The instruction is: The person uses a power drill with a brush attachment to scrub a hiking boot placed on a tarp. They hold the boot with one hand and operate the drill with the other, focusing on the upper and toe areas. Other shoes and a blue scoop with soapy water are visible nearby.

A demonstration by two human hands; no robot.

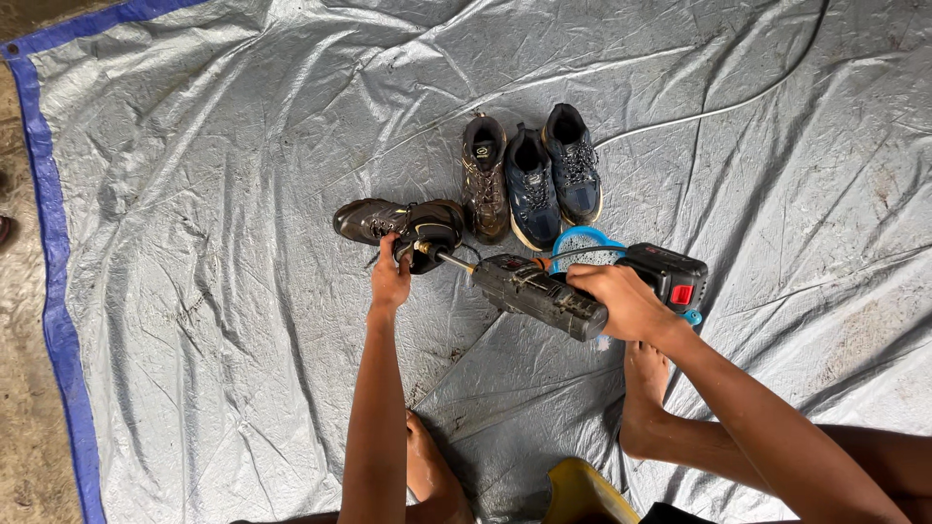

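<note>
Your left hand (390, 279) is down on the dark brown shoe (400, 226) that lies on its side on the grey tarpaulin (214, 194), fingers closed on the edge of its opening. Your right hand (621, 301) is wrapped around the black cordless power tool (544, 294), fingers clamped on its body, with the red-marked battery end (670, 277) sticking out to the right. The tool's metal shaft (449, 259) points left and its tip sits inside the mouth of the shoe you're holding. Just beyond that shoe, three more stand side by side, toes toward you: one brown shoe (483, 180) touching a pair of navy blue shoes (551, 175). A blue ring-shaped brush (582, 238) peeks out behind the tool, near the navy pair. Your bare feet (643, 388) rest on the tarpaulin below your arms. A blue border (53, 291) runs down the sheet's left edge.
</note>
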